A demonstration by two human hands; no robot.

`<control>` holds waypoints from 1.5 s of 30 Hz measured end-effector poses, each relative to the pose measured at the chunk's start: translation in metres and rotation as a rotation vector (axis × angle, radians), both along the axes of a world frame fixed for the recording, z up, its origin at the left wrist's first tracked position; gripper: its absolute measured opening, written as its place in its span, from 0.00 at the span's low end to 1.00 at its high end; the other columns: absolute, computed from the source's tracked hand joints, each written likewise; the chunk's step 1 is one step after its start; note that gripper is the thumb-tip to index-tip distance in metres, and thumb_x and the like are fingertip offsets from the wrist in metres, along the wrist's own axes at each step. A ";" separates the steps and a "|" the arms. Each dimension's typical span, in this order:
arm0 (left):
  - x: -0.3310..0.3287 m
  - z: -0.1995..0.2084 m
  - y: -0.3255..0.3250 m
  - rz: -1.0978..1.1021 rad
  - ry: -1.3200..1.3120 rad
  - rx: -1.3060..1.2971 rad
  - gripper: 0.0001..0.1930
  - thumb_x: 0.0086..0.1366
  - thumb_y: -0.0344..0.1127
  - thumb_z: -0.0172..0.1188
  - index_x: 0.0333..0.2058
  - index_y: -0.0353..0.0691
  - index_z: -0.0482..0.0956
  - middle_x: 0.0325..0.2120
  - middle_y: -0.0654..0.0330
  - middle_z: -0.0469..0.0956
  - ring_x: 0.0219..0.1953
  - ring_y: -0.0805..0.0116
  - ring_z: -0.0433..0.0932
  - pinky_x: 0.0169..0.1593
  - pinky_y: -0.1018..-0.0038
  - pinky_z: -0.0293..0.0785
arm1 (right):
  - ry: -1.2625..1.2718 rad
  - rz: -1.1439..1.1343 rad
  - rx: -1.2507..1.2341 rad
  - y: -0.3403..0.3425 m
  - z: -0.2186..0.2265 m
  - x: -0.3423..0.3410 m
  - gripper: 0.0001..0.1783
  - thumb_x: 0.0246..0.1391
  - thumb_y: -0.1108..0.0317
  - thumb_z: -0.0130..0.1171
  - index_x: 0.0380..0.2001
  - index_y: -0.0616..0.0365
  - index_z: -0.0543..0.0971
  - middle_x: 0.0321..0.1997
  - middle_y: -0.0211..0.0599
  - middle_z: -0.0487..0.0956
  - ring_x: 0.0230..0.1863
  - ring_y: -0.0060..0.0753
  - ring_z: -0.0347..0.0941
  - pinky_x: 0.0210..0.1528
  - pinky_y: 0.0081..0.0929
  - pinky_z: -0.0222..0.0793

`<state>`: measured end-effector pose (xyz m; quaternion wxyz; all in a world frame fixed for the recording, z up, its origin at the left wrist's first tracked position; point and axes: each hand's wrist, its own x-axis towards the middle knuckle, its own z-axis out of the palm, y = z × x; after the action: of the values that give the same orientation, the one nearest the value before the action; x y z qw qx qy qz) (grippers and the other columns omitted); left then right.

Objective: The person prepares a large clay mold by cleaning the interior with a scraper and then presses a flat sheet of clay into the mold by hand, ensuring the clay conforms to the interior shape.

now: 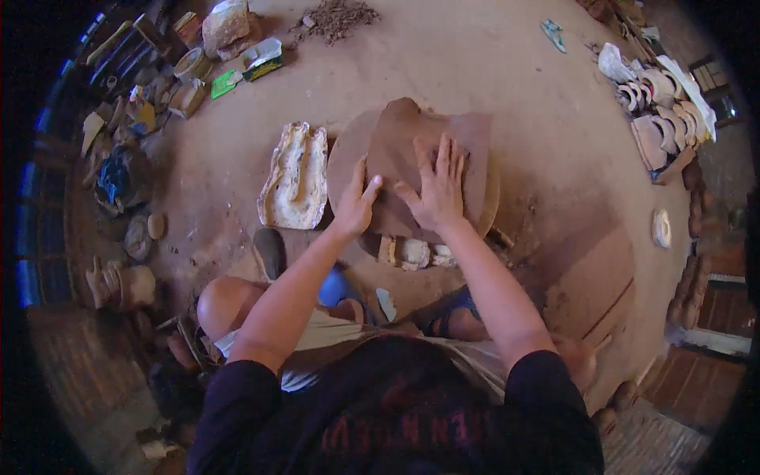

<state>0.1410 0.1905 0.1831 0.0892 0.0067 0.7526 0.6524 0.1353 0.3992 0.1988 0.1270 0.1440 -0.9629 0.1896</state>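
Note:
A flat brown slab, which looks like clay, lies over a round board in front of me. My right hand rests on the slab with its fingers spread, pressing flat near the middle. At the slab's left edge, my left hand lies with fingers stretched forward and the thumb apart. Neither hand holds anything. Under the near side, pale blocks show beneath the board. Just left of it a whitish plaster mould with a long hollow lies on the floor.
A dark pointed object lies near my left knee. Far left are a green-and-black tub, a green lid and a big stone-like lump. Crumbled clay is heaped at the back. Curved clay pieces are stacked at the right.

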 end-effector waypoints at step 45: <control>0.008 -0.049 0.038 0.157 0.170 0.216 0.43 0.79 0.41 0.56 0.80 0.31 0.41 0.78 0.41 0.54 0.78 0.52 0.57 0.79 0.64 0.52 | -0.244 0.494 -0.903 -0.038 -0.015 -0.036 0.61 0.70 0.23 0.40 0.83 0.63 0.41 0.89 0.48 0.40 0.89 0.45 0.29 0.86 0.42 0.25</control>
<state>0.1485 0.2285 0.1337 -0.0276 0.0127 0.6811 0.7316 0.0997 0.3615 0.1840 0.0149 0.2744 -0.7305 0.6252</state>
